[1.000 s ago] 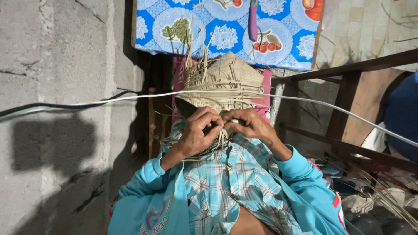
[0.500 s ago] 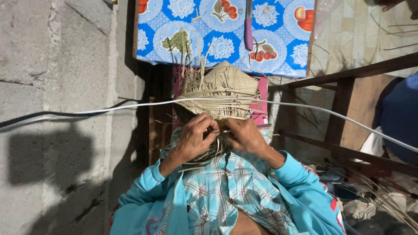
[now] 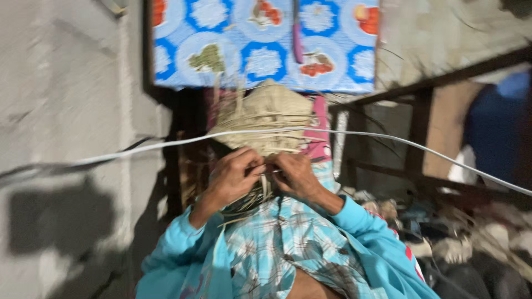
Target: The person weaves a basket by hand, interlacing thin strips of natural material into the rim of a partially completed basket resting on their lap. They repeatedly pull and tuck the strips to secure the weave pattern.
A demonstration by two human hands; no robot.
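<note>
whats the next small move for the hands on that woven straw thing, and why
Probably draw the strand pinched between the fingertips snug against the weave. Both the left hand and right hand meet at the lower edge of the woven straw piece, with loose strands hanging under them, so that edge looks unfinished. The picture is blurred, so the exact strand is unclear.

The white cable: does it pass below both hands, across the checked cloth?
No. The white cable runs above the left hand and right hand, across the woven straw piece they work on.
</note>
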